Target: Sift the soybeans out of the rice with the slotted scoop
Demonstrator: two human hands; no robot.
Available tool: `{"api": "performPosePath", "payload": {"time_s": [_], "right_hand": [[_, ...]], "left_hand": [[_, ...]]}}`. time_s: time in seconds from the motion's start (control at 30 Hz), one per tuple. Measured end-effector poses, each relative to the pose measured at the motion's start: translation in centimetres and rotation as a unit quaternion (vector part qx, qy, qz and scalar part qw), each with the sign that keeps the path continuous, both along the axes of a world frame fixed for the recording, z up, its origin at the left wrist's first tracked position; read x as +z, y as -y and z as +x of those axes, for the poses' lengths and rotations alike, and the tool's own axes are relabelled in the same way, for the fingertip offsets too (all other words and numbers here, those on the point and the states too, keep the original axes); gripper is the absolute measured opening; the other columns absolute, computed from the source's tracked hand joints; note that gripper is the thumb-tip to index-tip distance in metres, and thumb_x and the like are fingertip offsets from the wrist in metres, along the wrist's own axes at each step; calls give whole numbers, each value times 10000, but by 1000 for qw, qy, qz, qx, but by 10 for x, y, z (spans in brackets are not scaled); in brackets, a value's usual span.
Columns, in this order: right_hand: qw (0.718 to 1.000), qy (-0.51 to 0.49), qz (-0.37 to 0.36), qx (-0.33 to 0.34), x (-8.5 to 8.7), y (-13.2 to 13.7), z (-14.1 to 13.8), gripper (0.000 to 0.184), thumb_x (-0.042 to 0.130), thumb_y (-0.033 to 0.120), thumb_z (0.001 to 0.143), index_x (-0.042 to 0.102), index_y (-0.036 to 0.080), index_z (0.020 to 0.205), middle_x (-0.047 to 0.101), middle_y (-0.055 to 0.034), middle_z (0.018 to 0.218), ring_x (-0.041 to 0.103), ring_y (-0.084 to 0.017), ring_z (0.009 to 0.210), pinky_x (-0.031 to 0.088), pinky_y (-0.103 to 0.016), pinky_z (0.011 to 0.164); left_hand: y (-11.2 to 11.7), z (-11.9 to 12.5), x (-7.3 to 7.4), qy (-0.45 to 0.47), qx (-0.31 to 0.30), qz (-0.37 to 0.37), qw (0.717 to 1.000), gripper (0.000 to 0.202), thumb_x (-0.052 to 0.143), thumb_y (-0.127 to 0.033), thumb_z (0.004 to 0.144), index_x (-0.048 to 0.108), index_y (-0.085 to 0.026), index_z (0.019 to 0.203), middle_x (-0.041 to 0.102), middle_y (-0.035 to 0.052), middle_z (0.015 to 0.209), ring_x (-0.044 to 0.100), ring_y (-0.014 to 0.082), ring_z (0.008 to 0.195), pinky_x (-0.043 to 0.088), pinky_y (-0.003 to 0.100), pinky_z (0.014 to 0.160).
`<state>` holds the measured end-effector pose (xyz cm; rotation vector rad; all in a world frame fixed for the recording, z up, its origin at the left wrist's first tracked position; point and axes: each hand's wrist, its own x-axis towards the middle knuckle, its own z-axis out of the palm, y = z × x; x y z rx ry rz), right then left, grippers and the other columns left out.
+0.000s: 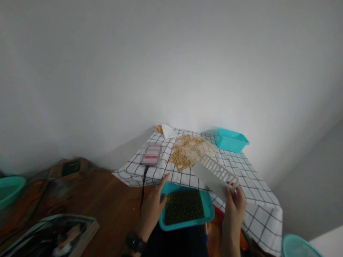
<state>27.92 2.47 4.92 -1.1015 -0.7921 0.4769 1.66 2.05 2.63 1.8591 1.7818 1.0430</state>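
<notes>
My right hand [235, 203] grips a white plastic sheet with slots [214, 175] by its near right corner. The sheet tilts over the front of the table, its far end close to a spread pile of yellow beans and pale grains [190, 150]. At the left rim of a turquoise bin [209, 210], my left hand [152, 205] has its index finger stretched out and its thumb apart. The thumb overlaps the rim; whether it presses on it I cannot tell. Small dark green beans [183, 207] lie in the bin, with a few yellow ones at the left.
A checked cloth [257, 189] covers the table. A second turquoise bin [232, 140] stands at the back right. At the left lies a blurred pink item [151, 154] with a black strap. A white folded piece [168, 131] sits behind. Basins [298, 246] [10, 191] flank the table.
</notes>
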Motion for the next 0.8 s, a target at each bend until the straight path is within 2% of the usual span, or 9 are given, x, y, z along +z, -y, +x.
{"api": "performPosePath", "payload": {"time_s": [0.1,0.23,0.43,0.57,0.7,0.8], "right_hand": [[1000,8,-1,5,4,2,-5,357,681,458,757,632,193,993,700,-58,933,646,-228,885,499,-340,794],[997,72,-5,6,10,-2,-13,349,639,456,784,647,186,1006,711,-76,941,647,-236,880,490,-326,767],[986,156,-45,-28,15,-6,-23,344,573,458,829,663,166,988,704,-85,903,639,-241,855,452,-311,723],[991,125,-33,-44,17,3,-24,317,602,456,821,657,174,954,695,-67,878,625,-221,822,448,-300,719],[999,44,7,12,21,10,-28,309,650,451,800,633,197,975,694,-50,924,633,-212,857,479,-307,760],[998,25,3,51,22,9,-36,313,670,443,798,638,202,995,698,-46,935,638,-214,893,487,-310,778]], "left_hand": [[1,0,1,-2,0,-3,1000,673,382,-116,874,301,-315,1511,676,37,1180,593,196,1200,469,335,1001],[1,0,3,-4,-1,-6,1000,677,393,-113,868,305,-307,1511,686,39,1149,601,197,1187,475,335,991],[0,-3,-1,-6,-11,7,1000,675,408,-121,871,302,-316,1509,689,36,1153,623,196,1152,483,343,982],[-1,-3,-4,-9,-8,0,1000,671,420,-127,875,305,-318,1507,680,49,1190,635,203,1137,487,343,968],[1,-3,-2,-10,-6,-10,1000,689,425,-123,872,285,-340,1511,678,33,1177,619,192,1163,481,326,966],[2,-2,0,-12,-2,-18,1000,693,427,-122,872,281,-341,1513,672,33,1188,611,191,1179,476,318,970]]}}
